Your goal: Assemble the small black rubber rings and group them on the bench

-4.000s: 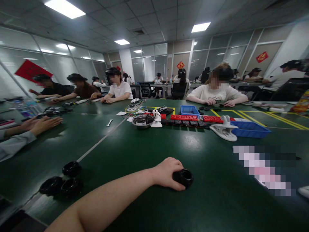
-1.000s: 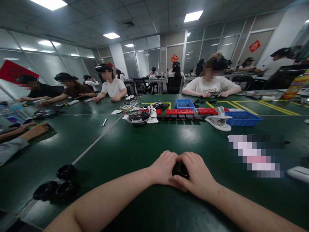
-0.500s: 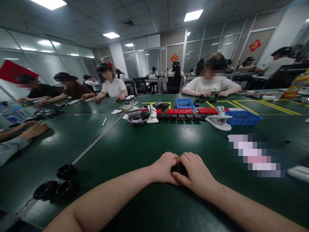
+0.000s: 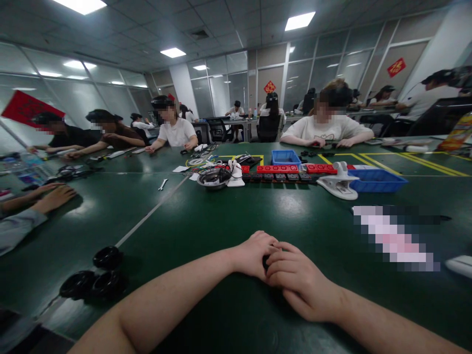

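My left hand (image 4: 254,253) curls around a small black rounded part (image 4: 265,261), just above the green tabletop (image 4: 206,314). Most of that part is hidden by fingers. From the other side my right hand (image 4: 298,278) covers it, fingers bent and touching those of the left. Away to the left, three glossy black ring-shaped pieces (image 4: 106,257) with hollow middles sit close together on the table. What exactly the held part is cannot be made out.
Across the table stand a metal bowl (image 4: 213,180) with cables, red power strips (image 4: 276,169), a white clip-on base (image 4: 341,182) and blue bins (image 4: 379,181). A wrench (image 4: 162,185) lies left of them. A co-worker's hands (image 4: 55,196) rest at far left.
My right hand has turned and shifted down slightly, its fingers now lying across the black part and hiding more of it. My left hand stays nearly in place. The view has shifted slightly.
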Motion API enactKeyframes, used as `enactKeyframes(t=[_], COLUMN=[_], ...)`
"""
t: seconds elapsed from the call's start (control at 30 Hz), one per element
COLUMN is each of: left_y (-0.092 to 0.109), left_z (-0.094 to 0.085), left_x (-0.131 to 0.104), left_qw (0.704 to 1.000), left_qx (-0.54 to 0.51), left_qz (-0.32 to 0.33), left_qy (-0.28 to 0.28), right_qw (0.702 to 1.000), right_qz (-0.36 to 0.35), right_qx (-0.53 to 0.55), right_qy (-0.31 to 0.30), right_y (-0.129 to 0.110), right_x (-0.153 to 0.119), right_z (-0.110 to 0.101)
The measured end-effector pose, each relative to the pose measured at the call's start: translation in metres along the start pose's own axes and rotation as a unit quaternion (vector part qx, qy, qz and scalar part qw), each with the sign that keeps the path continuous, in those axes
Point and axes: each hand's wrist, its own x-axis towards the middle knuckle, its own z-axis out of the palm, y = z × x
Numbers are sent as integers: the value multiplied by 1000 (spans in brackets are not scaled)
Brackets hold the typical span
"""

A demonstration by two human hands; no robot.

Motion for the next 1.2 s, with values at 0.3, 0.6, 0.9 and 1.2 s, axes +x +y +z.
enactKeyframes(t=[0.3, 0.6, 0.9, 1.2], left_y=[13, 20, 15, 3], left_z=[-2, 5, 4, 1], left_x=[-2, 1, 2, 0], left_qw=[999, 986, 984, 998], left_qx=[-2, 56, 76, 0], left_qz=[-34, -122, -108, -5], left_qy=[16, 97, 117, 67], right_qw=[990, 938, 944, 996], right_qz=[107, 292, 298, 91], right_qx=[-86, -187, -142, -18], right_qy=[44, 22, 9, 7], right_y=[4, 26, 23, 12], right_x=[-2, -7, -3, -4], right_z=[0, 7, 4, -1])
